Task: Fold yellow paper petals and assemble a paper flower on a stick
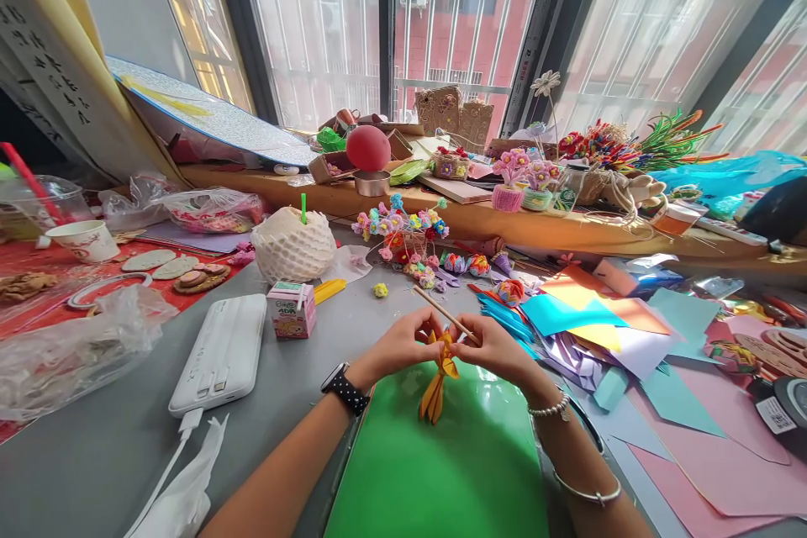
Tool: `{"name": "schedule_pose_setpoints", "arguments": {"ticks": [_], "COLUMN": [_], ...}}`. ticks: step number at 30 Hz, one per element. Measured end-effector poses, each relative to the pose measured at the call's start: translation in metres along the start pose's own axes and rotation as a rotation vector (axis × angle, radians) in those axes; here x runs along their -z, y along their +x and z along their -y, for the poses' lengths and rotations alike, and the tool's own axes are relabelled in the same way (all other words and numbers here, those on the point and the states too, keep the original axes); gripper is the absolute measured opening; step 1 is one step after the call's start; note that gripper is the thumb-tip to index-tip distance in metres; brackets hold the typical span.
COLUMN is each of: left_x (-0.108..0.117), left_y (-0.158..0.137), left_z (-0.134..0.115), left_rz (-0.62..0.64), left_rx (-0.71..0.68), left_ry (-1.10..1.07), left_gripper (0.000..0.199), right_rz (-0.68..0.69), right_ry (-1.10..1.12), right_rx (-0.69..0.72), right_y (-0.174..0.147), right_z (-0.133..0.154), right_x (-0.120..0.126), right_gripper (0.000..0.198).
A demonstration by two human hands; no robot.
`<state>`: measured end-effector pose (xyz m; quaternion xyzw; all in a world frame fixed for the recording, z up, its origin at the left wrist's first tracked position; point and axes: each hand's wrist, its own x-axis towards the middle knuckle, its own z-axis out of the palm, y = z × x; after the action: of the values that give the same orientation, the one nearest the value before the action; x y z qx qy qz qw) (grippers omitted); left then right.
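Note:
My left hand [403, 342] pinches the upper part of an orange folded-paper flower [434, 395], whose long petals hang downward. In my right hand [504, 346] a thin wooden stick [440, 307] is gripped, slanting up to the left above the flower. The right fingertips also come close to the flower's top; whether they touch it is hidden. Both hands are closed and nearly meet over a glossy green board [441, 479]. A small yellow paper ball [381, 290] lies on the grey table beyond my left hand.
Left are a white power bank [218, 353], a small pink box [292, 311] and a netted white coconut [293, 244]. Colourful flowers [403, 231] stand ahead. Coloured paper sheets [712, 437] spread over the right side. A crowded wooden sill [340, 200] runs below the windows.

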<state>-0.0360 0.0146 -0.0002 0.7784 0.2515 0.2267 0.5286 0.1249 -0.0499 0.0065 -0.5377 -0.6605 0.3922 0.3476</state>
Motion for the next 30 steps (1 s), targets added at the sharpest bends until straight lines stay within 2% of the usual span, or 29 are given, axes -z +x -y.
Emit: {"name": "schedule_pose_setpoints", "arguments": {"ticks": [11,27,30], "left_x": [0.0002,0.0043,0.0037], "left_y": [-0.0006,-0.0008,-0.0004], "left_z": [-0.0055,-0.0047,-0.0042], "left_rz": [0.035,0.084,0.075], "left_rx": [0.003,0.026,0.033], "left_ry": [-0.003,-0.037,-0.045], "left_gripper": [0.020,0.021,0.022], "right_rz": [0.034,0.014,-0.012], "right_ry": [0.151,0.142,0.082], "right_rx": [0.004,-0.033,-0.037], "right_y": [-0.0004,0.0011,0.0013], "right_z": [0.0025,-0.0019,-0.0015], "right_x": [0.0012,-0.0021,-0.0028], "right_gripper": [0.022,0.012,0.010]}}
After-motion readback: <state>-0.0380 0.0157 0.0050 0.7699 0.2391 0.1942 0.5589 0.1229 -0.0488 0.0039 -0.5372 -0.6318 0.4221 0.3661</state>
